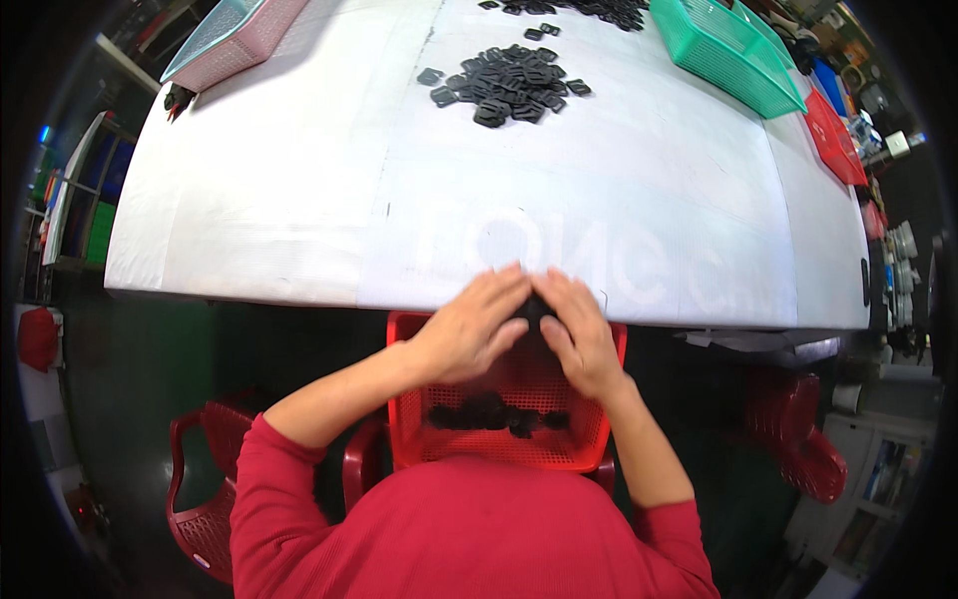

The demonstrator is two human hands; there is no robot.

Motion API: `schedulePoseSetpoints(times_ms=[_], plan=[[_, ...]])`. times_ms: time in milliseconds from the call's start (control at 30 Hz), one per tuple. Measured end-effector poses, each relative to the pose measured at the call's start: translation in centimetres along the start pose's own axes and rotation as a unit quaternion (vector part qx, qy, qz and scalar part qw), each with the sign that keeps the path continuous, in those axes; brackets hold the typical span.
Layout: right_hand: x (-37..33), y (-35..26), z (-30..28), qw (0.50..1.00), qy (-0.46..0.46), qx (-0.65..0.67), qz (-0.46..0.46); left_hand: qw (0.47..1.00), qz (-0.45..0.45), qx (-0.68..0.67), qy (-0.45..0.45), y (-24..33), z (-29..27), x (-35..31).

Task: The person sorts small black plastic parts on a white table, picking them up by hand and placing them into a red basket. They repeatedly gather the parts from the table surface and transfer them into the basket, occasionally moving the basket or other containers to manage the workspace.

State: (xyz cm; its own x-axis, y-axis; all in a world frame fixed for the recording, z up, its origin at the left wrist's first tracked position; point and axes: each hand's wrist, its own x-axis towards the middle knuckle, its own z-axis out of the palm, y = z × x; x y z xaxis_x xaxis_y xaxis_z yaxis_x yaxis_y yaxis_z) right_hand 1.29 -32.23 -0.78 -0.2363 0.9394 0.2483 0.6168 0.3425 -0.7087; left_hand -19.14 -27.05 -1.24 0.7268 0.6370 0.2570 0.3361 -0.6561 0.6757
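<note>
My left hand and my right hand meet at the fingertips over the table's near edge. Both have stretched fingers, slightly cupped and angled inward. Between the palms shows a dark patch, apparently black pieces, too blurred to make out singly. Directly below is a red plastic basket, in front of my body and against the table edge. Black pieces lie along its near side; my hands and forearms hide part of its far rim. Farther up the table sits a loose pile of small black plastic buckles.
White cloth covers the table. More black pieces lie at the far edge. A pink-and-blue basket stands far left, a green basket and a red tray far right. Dark red chairs flank me.
</note>
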Motion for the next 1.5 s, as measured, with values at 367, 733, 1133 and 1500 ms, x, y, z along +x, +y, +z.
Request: schedulePoseSetpoints(times_ms=[367, 733, 1133, 1500], plan=[[5.0, 3.6, -0.9, 0.983, 0.043, -0.176, 0.015, 0.938, -0.165, 0.229, 0.203, -20.5, -10.8, 15.5], [8.3, 6.3, -1.6, 0.991, 0.1, -0.077, 0.031, 0.977, -0.026, 0.196, 0.073, -11.7, -1.2, 17.4], [4.7, 8.2, -4.7, 0.965, 0.14, -0.208, 0.07, 0.992, 0.013, 0.111, 0.063, -4.9, -3.2, 6.7], [8.4, 4.4, 0.4, 0.978, 0.083, -0.178, -0.075, 0.954, 0.013, 0.299, 0.03, -7.5, -3.9, 8.0]])
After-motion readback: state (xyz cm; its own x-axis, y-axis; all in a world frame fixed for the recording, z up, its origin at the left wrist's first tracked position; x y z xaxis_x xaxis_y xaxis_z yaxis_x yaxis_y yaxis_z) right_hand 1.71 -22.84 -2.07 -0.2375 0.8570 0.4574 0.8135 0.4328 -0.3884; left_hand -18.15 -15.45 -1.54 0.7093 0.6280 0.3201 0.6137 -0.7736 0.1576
